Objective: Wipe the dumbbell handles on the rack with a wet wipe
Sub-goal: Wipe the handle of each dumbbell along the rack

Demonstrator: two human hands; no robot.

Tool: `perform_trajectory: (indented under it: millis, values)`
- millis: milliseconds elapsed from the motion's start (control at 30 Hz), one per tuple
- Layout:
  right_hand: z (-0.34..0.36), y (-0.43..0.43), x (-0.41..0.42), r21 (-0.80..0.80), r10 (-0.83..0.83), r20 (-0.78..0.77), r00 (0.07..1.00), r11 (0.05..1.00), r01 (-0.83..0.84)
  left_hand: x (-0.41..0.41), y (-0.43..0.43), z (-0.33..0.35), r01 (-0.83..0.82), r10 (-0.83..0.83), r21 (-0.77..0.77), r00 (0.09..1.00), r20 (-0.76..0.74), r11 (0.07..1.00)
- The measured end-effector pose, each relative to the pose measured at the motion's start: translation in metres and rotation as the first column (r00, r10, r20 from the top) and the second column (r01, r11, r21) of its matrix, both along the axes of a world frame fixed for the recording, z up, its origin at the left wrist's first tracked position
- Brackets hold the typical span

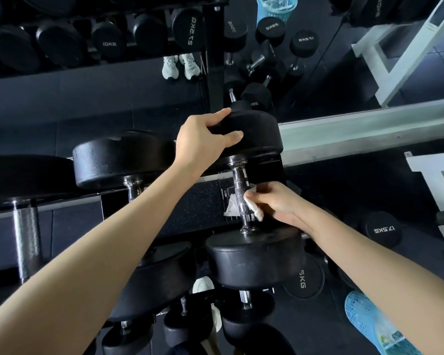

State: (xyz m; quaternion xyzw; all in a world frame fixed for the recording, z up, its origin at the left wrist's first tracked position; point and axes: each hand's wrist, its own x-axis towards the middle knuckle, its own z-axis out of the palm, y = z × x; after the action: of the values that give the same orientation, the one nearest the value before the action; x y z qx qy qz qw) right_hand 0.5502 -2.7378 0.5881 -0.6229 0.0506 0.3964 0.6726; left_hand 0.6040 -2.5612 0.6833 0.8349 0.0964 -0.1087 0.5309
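Gripping the dumbbell (254, 260), left hand (203, 139) partly hides a neighbouring dumbbell (121, 160).

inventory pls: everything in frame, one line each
dumbbell: one, black heads, chrome handle; rack's top tier, centre
wet wipe: one, white; against that handle
other dumbbells: several, black; left of it and on lower tiers
rack: one, dark with grey rails; under the dumbbells
basket: one, blue mesh; floor, lower right
metal frame: one, white; right edge
shoe: one, pale; floor below the rack
left hand: one; grips the dumbbell's far head
right hand: one; pinches the wet wipe on the handle
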Motion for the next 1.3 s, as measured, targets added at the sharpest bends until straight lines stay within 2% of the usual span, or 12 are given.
perform_trajectory:
  millis: [67, 133, 200, 267, 333, 400, 500, 633, 833, 1067, 1200, 1300]
  values:
    - [-0.005, -0.001, 0.004, 0.046, -0.026, -0.024, 0.999, 0.999, 0.027, 0.0, 0.0, 0.0, -0.007, 0.007, -0.005, 1.0, 0.004, 1.0]
    - [-0.007, 0.008, 0.013, 0.078, -0.187, -0.1, 0.977, 0.978, 0.195, 0.001, 0.001, 0.0, -0.007, 0.007, -0.009, 1.0, 0.006, 1.0]
    - [-0.007, 0.015, 0.024, 0.058, -0.398, -0.23, 0.888, 0.905, 0.421, 0.001, 0.001, 0.0, -0.002, 0.003, -0.007, 1.0, 0.014, 1.0]
    - [-0.002, 0.021, 0.03, 0.068, -0.476, -0.273, 0.836, 0.857, 0.511, 0.001, 0.001, -0.002, 0.003, -0.003, 0.012, 1.0, 0.029, 1.0]
    - [0.005, 0.025, 0.028, 0.028, -0.464, -0.153, 0.873, 0.881, 0.473, 0.002, 0.002, -0.004, -0.006, 0.005, 0.02, 0.999, 0.032, 1.0]
    - [0.012, 0.037, 0.025, -0.202, -0.438, 0.103, 0.893, 0.87, 0.45, 0.002, 0.003, -0.006, -0.011, 0.01, 0.019, 0.999, 0.038, 1.0]
    - [0.017, 0.058, 0.025, -0.492, -0.405, 0.405, 0.82, 0.659, 0.569, 0.002, 0.002, -0.008, -0.005, 0.004, 0.021, 0.999, 0.051, 1.0]
    - [0.011, 0.066, 0.021, -0.658, -0.122, 0.538, 0.834, 0.558, 0.506, 0.003, 0.004, -0.01, 0.001, -0.003, 0.031, 0.999, 0.053, 1.0]
    - [0.018, 0.041, 0.005, -0.666, 0.037, 0.457, 0.889, 0.677, 0.314, 0.004, 0.008, -0.007, 0.064, -0.068, 0.055, 0.996, 0.06, 0.996]
    - [0.028, 0.03, -0.016, -0.716, 0.037, 0.218, 0.975, 0.685, 0.134, 0.0, 0.012, -0.007, 0.157, -0.165, 0.147, 0.986, 0.039, 0.977]
    - [0.044, 0.034, -0.02, -0.506, -0.367, 0.309, 0.877, 0.718, 0.479, -0.047, 0.02, -0.005, 0.025, -0.082, 0.246, 0.97, 0.228, 0.969]
    - [0.046, 0.044, -0.027, -0.434, -0.486, 0.346, 0.802, 0.675, 0.596, -0.089, 0.015, -0.008, 0.013, -0.016, 0.03, 0.994, 0.109, 0.999]
